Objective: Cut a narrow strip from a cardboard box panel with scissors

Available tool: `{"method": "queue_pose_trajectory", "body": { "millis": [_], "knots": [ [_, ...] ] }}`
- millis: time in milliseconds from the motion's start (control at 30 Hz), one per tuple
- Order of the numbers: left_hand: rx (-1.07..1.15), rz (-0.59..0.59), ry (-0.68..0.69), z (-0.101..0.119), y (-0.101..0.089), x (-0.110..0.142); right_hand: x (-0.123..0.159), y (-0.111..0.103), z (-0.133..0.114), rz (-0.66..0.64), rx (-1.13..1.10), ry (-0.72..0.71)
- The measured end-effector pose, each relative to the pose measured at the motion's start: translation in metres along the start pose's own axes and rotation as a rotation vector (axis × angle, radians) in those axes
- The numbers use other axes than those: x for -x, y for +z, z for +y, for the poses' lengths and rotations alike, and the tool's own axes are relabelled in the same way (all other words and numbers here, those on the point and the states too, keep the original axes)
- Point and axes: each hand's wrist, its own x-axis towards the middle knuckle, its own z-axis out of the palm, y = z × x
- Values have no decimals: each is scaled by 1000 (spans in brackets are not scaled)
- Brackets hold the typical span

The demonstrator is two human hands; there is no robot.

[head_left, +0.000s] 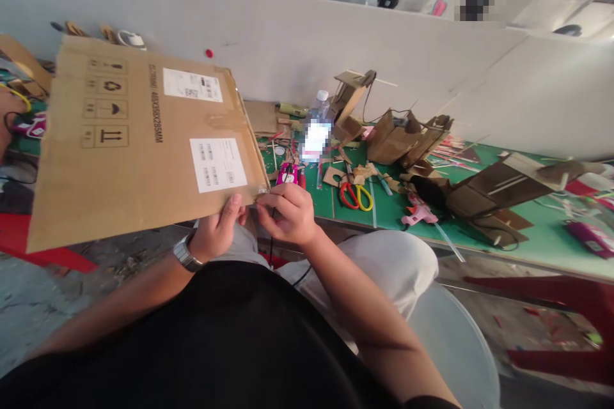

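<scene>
A large flattened cardboard box panel (139, 140) with white labels and printed handling marks is held up over my lap. My left hand (218, 230), with a metal watch on the wrist, grips its lower right edge, thumb on top. My right hand (285, 211) is closed in a pinch at the panel's lower right corner, on a strip of clear tape or the corner itself; I cannot make out which. Both hands touch the same corner.
A green cutting mat (384, 201) covers the table, strewn with cardboard constructions (407, 137), red and yellow scissors (355, 195), a pink glue gun (417, 211), a water bottle (317, 128) and a pink cutter (288, 174). A white partition (336, 38) stands behind. Red chairs (551, 294) are at right.
</scene>
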Motion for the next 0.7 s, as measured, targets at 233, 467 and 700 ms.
{"method": "queue_pose_trajectory", "body": {
  "millis": [233,467,700],
  "knots": [
    [-331,133,153,-9,1,8,-1,4,-5,66,38,-21],
    [-357,207,198,-16,5,16,5,9,-6,-28,90,83],
    [-610,277,344,-19,8,18,5,12,-5,-135,114,126]
  ]
}}
